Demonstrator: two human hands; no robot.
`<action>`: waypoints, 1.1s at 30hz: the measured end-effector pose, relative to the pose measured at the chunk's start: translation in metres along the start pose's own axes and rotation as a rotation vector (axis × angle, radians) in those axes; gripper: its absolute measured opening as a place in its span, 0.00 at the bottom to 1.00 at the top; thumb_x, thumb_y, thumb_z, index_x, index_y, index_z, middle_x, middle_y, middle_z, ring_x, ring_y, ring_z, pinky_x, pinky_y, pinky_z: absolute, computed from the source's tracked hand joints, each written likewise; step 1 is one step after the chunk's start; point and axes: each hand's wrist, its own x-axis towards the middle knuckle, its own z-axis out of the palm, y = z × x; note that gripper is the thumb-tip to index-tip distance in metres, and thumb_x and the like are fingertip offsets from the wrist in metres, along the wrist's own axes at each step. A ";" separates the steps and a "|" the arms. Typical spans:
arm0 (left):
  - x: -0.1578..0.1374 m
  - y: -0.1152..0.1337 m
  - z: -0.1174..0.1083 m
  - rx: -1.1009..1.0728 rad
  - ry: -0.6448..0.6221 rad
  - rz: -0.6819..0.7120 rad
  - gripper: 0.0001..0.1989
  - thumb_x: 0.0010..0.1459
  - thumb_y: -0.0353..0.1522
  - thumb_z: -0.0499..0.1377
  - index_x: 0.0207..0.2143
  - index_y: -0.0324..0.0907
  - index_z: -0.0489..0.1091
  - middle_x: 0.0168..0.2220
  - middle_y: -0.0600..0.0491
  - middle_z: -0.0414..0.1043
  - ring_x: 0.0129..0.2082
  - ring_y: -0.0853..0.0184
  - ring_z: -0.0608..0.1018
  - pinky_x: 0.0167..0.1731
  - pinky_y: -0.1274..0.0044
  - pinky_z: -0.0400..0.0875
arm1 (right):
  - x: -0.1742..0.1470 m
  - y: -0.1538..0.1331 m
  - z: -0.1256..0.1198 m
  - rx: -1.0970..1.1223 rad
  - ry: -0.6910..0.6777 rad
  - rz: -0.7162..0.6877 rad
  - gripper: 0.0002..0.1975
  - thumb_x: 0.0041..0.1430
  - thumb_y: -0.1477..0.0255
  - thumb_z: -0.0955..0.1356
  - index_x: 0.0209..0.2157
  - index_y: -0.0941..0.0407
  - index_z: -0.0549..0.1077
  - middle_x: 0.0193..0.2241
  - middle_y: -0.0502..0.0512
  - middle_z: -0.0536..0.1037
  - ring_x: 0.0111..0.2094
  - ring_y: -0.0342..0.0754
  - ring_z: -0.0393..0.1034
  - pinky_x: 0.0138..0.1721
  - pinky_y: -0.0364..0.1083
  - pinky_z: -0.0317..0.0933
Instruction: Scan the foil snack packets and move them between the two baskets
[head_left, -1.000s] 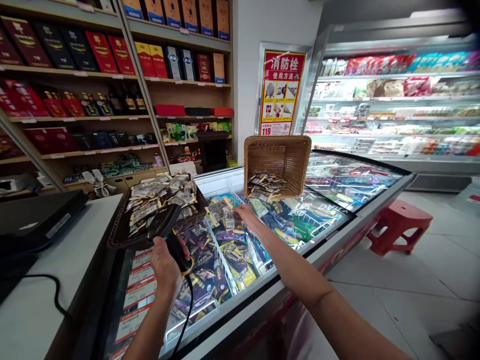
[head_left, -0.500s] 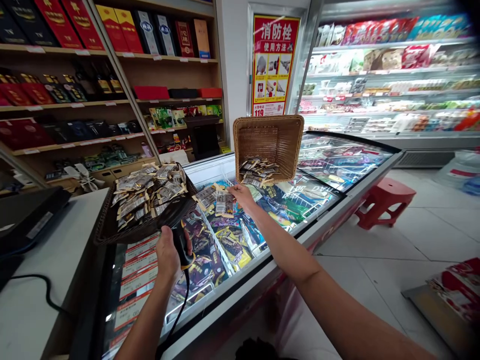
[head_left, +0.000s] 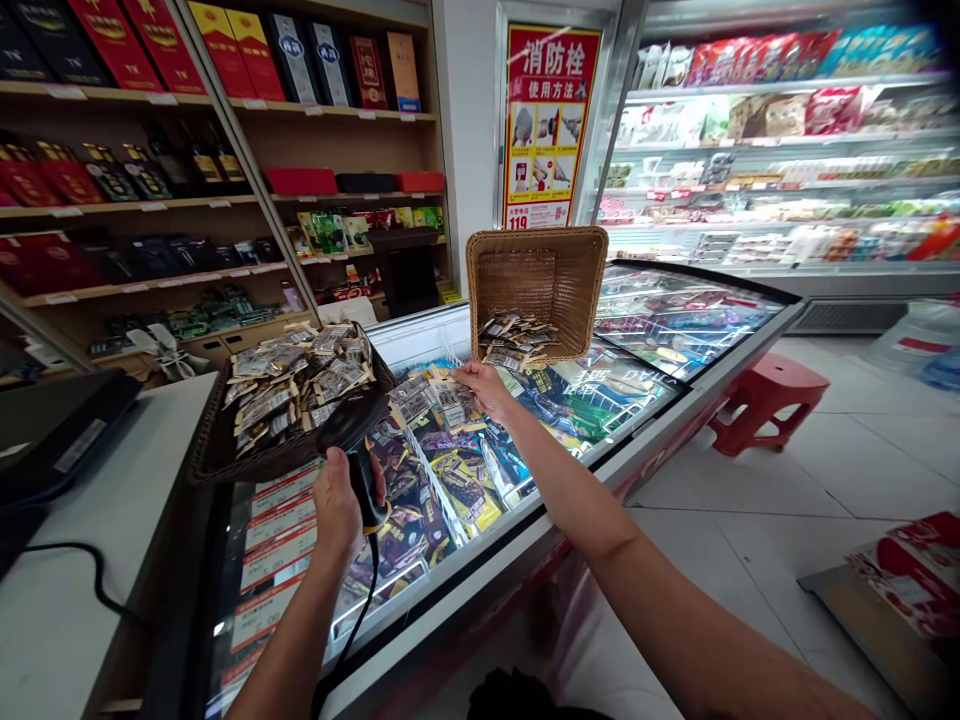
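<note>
My left hand [head_left: 337, 505] is wrapped round the handle of a black handheld barcode scanner [head_left: 363, 480], whose cord hangs down over the freezer. Its head faces away from me, just left of the packets on the glass. The fingers of my right hand [head_left: 487, 390] pinch the edge of a small snack packet [head_left: 450, 408]. Other packets [head_left: 411, 396] lie on the glass beside it. A dark woven basket [head_left: 206, 445] at left is heaped with similar packets [head_left: 281, 385]. Past my right hand, a tan wicker basket [head_left: 538, 243] stands tilted towards me, with some packets [head_left: 517, 335] at its bottom.
Beneath the baskets is a glass-topped chest freezer [head_left: 630, 465] full of bagged goods. A white counter [head_left: 67, 610] with a black device [head_left: 60, 430] is at left. Shelves of boxes [head_left: 315, 105] rise behind. A red stool [head_left: 772, 400] stands on the floor at right.
The packet in my right hand has tilted from nearly upright to lower and flatter, close to the other packets on the glass. My left hand and the scanner have barely moved.
</note>
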 end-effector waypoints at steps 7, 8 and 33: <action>-0.001 0.002 0.002 0.021 0.016 0.007 0.43 0.42 0.76 0.61 0.29 0.45 0.68 0.17 0.54 0.71 0.16 0.62 0.77 0.08 0.76 0.64 | -0.008 0.001 0.006 -0.035 0.054 -0.037 0.31 0.38 0.45 0.83 0.27 0.53 0.73 0.24 0.47 0.76 0.28 0.44 0.68 0.27 0.43 0.57; 0.000 0.001 0.002 0.025 0.016 0.005 0.43 0.42 0.76 0.61 0.29 0.45 0.68 0.16 0.54 0.71 0.16 0.61 0.77 0.08 0.76 0.64 | -0.010 0.001 0.007 -0.041 0.064 -0.054 0.31 0.39 0.45 0.83 0.27 0.53 0.73 0.24 0.47 0.76 0.28 0.44 0.68 0.27 0.43 0.57; 0.000 -0.010 -0.005 0.115 -0.108 -0.008 0.37 0.49 0.72 0.62 0.27 0.47 0.69 0.15 0.53 0.67 0.15 0.59 0.76 0.10 0.74 0.61 | -0.017 0.008 0.021 -0.164 0.219 -0.139 0.23 0.58 0.47 0.75 0.30 0.51 0.71 0.24 0.48 0.74 0.25 0.45 0.67 0.23 0.44 0.66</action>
